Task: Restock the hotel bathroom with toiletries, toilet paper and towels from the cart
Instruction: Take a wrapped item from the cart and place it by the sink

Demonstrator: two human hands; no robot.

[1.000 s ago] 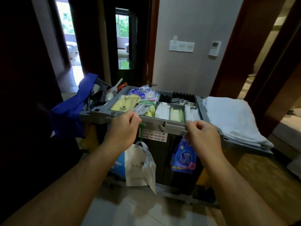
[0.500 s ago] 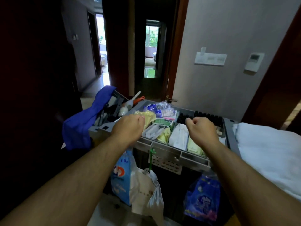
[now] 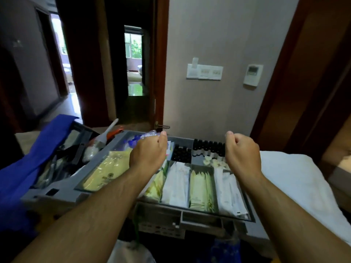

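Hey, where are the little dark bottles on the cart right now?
In the head view, the dark bottles stand in the far compartments of the tray, between the left hand and right hand, just behind the white sachets.

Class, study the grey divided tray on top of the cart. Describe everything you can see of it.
The grey tray, plastic by its look, sits level on the cart top, split by walls into compartments. These hold yellow packets, white sachets, pale green sachets and small dark-capped bottles standing upright at the back. A left hand and right hand hang above it, fingers curled, holding nothing. A folded white towel lies at its right.
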